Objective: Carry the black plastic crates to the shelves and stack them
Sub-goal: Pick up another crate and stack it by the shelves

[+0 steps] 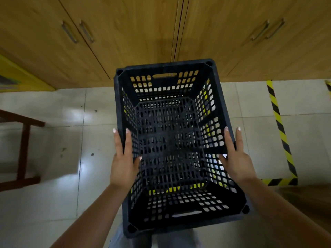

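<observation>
I carry one empty black plastic crate (172,140) with perforated walls and floor, held above the tiled floor in front of my body. My left hand (123,163) holds its left rim: thumb inside the wall, two fingers stretched forward along the edge. On the right rim, my right hand (236,158) holds the same way, thumb inside and fingers extended along the outside. The crate's far short side, with its handle slot, points toward the wooden cabinets. No shelves and no other crates are visible.
Wooden cabinet doors (143,33) with metal handles fill the wall ahead. A dark wooden furniture frame (23,149) stands on the left. Yellow-black hazard tape (281,129) marks the tiles on the right. A yellow object (18,74) sits at the far left.
</observation>
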`<control>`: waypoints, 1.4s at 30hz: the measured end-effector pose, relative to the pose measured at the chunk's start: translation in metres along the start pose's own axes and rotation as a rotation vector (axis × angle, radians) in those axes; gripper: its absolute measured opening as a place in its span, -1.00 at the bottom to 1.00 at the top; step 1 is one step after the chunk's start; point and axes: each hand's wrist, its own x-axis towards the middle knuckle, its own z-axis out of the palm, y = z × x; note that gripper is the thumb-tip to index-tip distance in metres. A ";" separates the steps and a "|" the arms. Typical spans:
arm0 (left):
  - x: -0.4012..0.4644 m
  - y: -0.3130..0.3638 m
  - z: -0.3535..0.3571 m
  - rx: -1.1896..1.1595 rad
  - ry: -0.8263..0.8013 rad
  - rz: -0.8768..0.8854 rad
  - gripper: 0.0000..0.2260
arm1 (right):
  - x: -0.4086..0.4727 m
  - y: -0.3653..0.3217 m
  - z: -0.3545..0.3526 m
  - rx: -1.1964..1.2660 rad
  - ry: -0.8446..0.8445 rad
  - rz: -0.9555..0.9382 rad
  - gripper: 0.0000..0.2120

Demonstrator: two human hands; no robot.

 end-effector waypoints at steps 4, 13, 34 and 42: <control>-0.001 0.001 0.003 0.020 -0.022 -0.053 -0.09 | -0.001 0.002 0.000 0.053 -0.008 0.021 -0.09; -0.001 0.016 -0.011 -0.048 -0.002 -0.049 -0.09 | 0.011 0.007 -0.010 0.172 0.084 -0.075 -0.17; 0.042 0.001 -0.019 -0.097 -0.004 -0.131 -0.25 | 0.051 -0.030 -0.020 0.433 0.030 0.027 -0.20; 0.042 0.006 -0.022 -0.259 0.057 -0.213 -0.22 | 0.052 -0.043 -0.022 0.553 0.080 0.124 -0.17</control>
